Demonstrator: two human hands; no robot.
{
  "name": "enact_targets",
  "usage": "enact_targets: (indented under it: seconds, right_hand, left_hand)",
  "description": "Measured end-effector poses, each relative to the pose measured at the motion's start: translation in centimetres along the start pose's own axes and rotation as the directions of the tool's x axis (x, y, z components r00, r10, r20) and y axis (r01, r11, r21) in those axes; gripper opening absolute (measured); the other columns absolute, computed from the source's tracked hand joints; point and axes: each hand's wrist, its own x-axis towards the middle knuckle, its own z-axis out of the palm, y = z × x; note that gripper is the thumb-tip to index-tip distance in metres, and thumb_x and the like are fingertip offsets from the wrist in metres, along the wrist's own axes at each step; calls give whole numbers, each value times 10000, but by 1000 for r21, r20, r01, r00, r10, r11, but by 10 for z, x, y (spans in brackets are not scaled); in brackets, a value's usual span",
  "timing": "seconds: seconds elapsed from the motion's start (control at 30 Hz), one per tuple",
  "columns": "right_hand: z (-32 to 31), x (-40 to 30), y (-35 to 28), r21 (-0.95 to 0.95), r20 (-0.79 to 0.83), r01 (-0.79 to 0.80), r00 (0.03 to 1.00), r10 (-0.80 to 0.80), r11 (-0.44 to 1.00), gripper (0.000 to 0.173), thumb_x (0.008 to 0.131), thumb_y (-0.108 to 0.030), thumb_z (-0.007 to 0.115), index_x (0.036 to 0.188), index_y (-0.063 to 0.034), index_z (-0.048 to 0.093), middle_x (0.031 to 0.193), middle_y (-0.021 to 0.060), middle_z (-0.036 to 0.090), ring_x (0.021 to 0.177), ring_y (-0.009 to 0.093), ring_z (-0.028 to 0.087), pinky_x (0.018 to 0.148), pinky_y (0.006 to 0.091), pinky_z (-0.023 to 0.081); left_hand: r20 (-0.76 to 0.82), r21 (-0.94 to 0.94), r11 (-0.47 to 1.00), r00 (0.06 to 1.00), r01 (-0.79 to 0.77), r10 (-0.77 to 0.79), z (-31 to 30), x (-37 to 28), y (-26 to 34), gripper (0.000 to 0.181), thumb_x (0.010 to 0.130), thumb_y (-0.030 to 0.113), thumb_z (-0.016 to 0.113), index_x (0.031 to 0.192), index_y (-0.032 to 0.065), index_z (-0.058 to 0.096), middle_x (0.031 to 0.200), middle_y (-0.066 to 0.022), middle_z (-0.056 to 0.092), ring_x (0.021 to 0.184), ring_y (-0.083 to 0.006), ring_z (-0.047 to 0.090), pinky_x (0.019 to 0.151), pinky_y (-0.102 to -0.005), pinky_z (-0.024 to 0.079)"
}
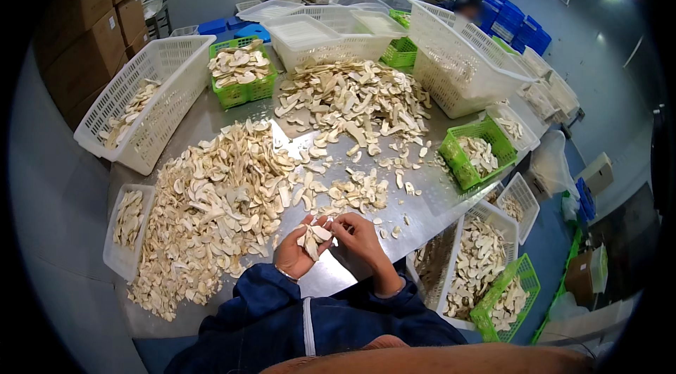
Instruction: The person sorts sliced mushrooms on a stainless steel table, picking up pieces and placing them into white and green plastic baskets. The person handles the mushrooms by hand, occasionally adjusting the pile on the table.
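Several pale dried mushroom slices [315,238] rest in my left hand [293,254], its palm turned up and fingers curled around them. My right hand [360,239] meets them from the right, thumb and fingertips drawn together at the slices' edge. Whether a piece is pinched there is too small to tell. Both hands are above the near edge of a metal table [338,271]. To their left spreads a large heap of mushroom slices [222,189]. Just beyond the hands lies a small loose cluster of slices [359,189], and farther back stands a second heap [359,94].
Around the table stand a long white crate [174,105], a white tray [108,252], a green basket [248,91], another green basket [457,160] and a tilted white crate [449,73]. Filled crates [449,289] sit low at my right. A person [467,4] is beyond.
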Motion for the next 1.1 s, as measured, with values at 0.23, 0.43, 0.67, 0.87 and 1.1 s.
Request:
enact_targets:
  seconds: [0.23,0.43,0.67,0.87,1.1]
  right_hand:
    - [-17,16,27,1,-192,-86,978,84,996,168,833,-177,659,905,-25,667,813,70,641,674,128,590,608,256,474]
    - [-93,60,105,-468,-613,-253,783,-105,847,336,792,-179,632,1098,-43,604,981,157,641,847,331,628,745,426,497]
    - [-104,67,103,-364,-512,-341,851,120,866,402,779,-197,645,1142,-35,581,816,132,655,755,284,643,702,385,496]
    - [-58,36,45,383,-159,-233,937,312,894,196,882,-206,588,920,-17,627,731,-26,576,682,58,506,612,230,413]
    - [11,-1,4,228,73,1,997,-18,974,134,935,-160,569,926,-30,600,744,-24,579,646,46,535,583,196,439]
  left_hand:
    - [-16,-67,998,1000,19,-20,5,-1,2,341,873,83,559,1206,117,491,1188,-168,558,1058,-279,582,1036,-522,399]
    - [-38,-131,988,996,76,-82,1,1,2,311,878,95,556,1187,113,528,1084,-148,591,884,-236,592,845,-386,510]
    - [3,23,998,998,66,-66,-11,6,3,294,884,63,554,1171,128,533,1023,-99,573,817,-202,565,709,-321,500]
    - [-81,167,986,997,27,-14,-4,-1,0,369,889,15,544,1233,117,460,1029,-93,562,819,-186,562,695,-302,493]
    - [-22,577,797,971,-181,237,5,-3,-11,419,881,30,584,1272,56,438,902,-63,574,755,-150,574,658,-288,483]
